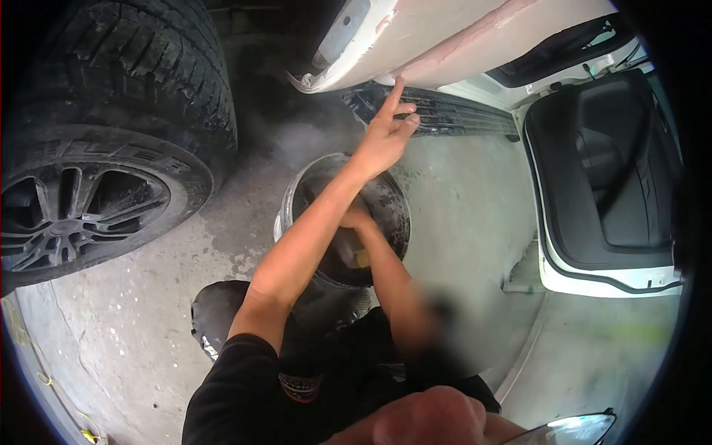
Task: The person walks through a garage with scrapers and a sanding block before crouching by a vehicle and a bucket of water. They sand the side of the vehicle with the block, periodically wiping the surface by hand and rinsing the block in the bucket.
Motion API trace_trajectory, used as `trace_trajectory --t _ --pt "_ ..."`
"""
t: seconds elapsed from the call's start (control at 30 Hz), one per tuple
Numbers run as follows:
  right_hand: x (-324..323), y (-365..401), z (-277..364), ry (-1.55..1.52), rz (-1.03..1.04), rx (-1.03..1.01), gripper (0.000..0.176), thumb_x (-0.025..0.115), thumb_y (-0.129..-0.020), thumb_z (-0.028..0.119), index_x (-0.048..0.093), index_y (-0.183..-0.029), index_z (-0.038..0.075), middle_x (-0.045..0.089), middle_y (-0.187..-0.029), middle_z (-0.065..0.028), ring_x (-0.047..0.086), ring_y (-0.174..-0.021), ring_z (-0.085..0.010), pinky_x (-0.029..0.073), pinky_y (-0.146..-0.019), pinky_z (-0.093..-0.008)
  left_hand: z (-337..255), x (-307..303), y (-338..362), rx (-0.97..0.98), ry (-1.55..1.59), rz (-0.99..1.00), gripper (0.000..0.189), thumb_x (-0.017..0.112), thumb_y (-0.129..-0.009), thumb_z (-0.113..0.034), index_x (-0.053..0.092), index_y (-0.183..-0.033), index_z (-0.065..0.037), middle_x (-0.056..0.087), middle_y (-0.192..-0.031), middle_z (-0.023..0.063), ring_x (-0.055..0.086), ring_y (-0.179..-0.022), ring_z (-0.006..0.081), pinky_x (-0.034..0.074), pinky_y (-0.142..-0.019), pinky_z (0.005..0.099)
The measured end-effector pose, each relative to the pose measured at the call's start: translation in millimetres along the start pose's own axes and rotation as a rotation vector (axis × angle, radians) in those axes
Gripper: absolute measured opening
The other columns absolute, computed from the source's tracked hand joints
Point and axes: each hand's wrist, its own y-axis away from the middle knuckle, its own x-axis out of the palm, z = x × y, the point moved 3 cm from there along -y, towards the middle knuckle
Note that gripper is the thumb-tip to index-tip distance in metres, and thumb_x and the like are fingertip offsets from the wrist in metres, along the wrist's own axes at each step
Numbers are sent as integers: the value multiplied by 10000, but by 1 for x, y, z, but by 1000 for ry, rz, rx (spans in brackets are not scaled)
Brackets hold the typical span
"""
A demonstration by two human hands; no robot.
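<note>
My left hand (387, 137) reaches up to a white car body panel (437, 37) with pinkish filler patches. Its index finger is stretched out, with the tip at the panel's lower edge; the other fingers are loosely bent, and nothing shows in them. Below it, my right hand (357, 218) is down inside a round bucket (400, 200) with a stained inner wall. My left forearm crosses over the bucket and hides part of it. The right fingers are hidden, so their grip does not show. A small yellowish piece (362, 258) is visible in the bucket.
A large tyre on an alloy wheel (70, 222) stands at left. Beneath the panel runs a dark ribbed side step (460, 111). An open car door (593, 170) with black trim is at right. The concrete floor (141, 319) has stains and specks.
</note>
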Motion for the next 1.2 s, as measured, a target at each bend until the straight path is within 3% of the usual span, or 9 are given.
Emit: trace_trajectory --t 0.13,0.23,0.47,0.57,0.77,0.9,1.07,1.2 --pt "41 -29 -30 111 -32 30 641 704 -826 438 606 -1309 28 594 -1354 -205 554 -1261 -334 411 -1053 -422 31 -12 8 -117 65 -58 487 546 -1029 -283 457 -1452 -58 627 -1232 88 616 -996 162 485 -843 305" --pt "65 -46 -57 95 34 93 632 699 -824 442 619 -1288 20 599 -1342 -212 559 -1254 -341 416 -1049 -426 55 -23 13 -219 63 -199 422 582 -1009 -314 566 -1334 -44 672 -1133 65 618 -978 154 482 -820 294" --pt "98 -70 -102 15 232 222 616 689 -820 453 649 -1238 2 609 -1316 -228 570 -1237 -356 429 -1039 -437 63 -44 10 -219 44 -241 451 598 -996 -358 584 -1292 -18 681 -1108 67 611 -951 138 487 -794 284" --pt "106 -78 -106 129 254 231 600 684 -822 452 666 -1213 -3 622 -1291 -234 583 -1219 -362 442 -1026 -443 61 -52 7 -241 34 -241 454 583 -1004 -364 582 -1295 -16 679 -1119 72 608 -961 137 484 -806 282" --pt "75 -68 -65 381 199 173 553 676 -839 448 691 -1181 14 657 -1220 -233 623 -1165 -347 486 -982 -456 36 -58 4 -201 -13 -260 453 556 -1017 -365 573 -1310 -20 673 -1148 89 608 -992 146 480 -837 292" --pt "30 -23 1 356 90 270 561 662 -849 463 664 -1234 55 645 -1248 -228 618 -1170 -366 491 -995 -450 36 -67 3 -195 -72 -240 476 558 -1014 -381 566 -1325 -20 666 -1176 103 614 -1007 162 484 -852 314" --pt "28 -32 9 277 106 171 598 645 -857 494 636 -1286 78 595 -1326 -226 572 -1224 -410 491 -998 -462 49 -83 7 -200 -157 -276 498 556 -1011 -404 564 -1327 -19 658 -1205 117 620 -1033 193 483 -894 349" --pt "14 -7 31 288 38 172 567 615 -876 485 644 -1269 77 564 -1370 -215 576 -1219 -392 471 -1022 -457 72 -97 14 -247 -199 -317 415 566 -1010 -316 578 -1295 -16 674 -1136 87 622 -985 158 490 -836 309"
